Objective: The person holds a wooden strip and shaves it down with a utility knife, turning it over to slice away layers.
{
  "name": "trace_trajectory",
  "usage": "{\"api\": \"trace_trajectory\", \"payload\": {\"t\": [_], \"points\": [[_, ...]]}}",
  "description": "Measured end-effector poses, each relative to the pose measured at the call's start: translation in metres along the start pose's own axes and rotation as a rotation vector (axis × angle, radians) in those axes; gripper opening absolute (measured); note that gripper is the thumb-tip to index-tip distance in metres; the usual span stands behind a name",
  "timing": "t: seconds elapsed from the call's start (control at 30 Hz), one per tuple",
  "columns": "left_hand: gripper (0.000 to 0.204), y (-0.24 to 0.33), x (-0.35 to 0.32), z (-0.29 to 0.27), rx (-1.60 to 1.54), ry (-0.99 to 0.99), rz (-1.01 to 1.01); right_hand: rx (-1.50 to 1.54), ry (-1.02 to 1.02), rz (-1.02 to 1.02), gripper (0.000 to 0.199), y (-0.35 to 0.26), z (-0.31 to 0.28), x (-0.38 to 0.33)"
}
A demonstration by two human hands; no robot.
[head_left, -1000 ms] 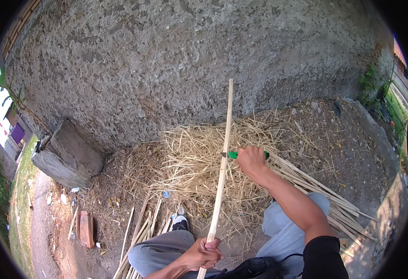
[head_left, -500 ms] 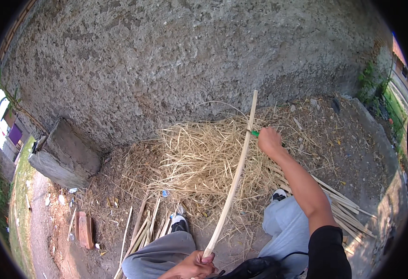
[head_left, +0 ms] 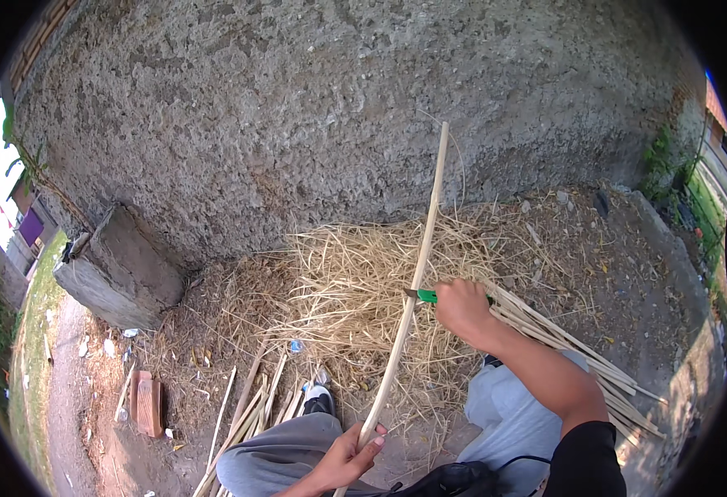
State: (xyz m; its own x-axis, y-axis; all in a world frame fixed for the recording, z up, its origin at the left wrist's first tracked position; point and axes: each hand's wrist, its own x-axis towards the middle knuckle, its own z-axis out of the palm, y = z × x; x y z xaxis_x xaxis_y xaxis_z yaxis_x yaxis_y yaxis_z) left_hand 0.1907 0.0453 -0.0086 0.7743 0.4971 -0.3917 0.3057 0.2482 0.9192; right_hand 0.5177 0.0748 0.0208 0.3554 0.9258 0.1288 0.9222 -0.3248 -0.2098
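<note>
A long pale strip, which looks like split bamboo (head_left: 424, 240), slants up from my lap toward the wall. Low in the view, my left hand (head_left: 352, 457) grips it near its lower end, thumb along the strip. My right hand (head_left: 465, 311) is closed round the green handle of a knife (head_left: 425, 295). The short dark blade lies against the strip about midway along its length. A thin curled sliver stands off by the strip's upper end. Beneath the strip spreads a heap of pale shavings (head_left: 355, 286).
More strips lie right of my leg (head_left: 579, 352) and to the left (head_left: 251, 414). A rough grey wall (head_left: 338, 108) rises behind the shavings. At left stand a concrete block (head_left: 123, 269) and a reddish brick (head_left: 146, 404). My knees flank the strip.
My right hand and knife have come down along the strip toward me. My left hand has shifted slightly up, and the strip's top now reaches higher. The curled sliver now stands beside the tip.
</note>
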Motion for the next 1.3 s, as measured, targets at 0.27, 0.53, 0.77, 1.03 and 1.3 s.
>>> {"api": "trace_trajectory", "payload": {"t": [0.27,0.53,0.77,1.03,1.3], "points": [[0.047,0.005,-0.027,0.02,0.116,-0.069,-0.107,-0.148,0.234,0.205,0.011,0.085,0.022,0.049],[0.036,0.011,-0.005,0.003,0.199,-0.031,-0.004,0.215,0.108,0.379,0.012,0.094,0.009,0.059],[0.015,-0.003,-0.003,-0.02,0.013,-0.126,-0.032,1.172,-0.01,0.341,0.015,0.068,-0.004,0.035],[0.033,0.007,-0.018,-0.031,0.153,-0.476,-0.178,1.391,0.037,0.326,0.023,0.023,-0.047,-0.015],[0.067,0.057,0.055,-0.025,0.359,-0.188,0.147,1.36,0.012,0.242,0.03,-0.002,0.01,-0.029]]}}
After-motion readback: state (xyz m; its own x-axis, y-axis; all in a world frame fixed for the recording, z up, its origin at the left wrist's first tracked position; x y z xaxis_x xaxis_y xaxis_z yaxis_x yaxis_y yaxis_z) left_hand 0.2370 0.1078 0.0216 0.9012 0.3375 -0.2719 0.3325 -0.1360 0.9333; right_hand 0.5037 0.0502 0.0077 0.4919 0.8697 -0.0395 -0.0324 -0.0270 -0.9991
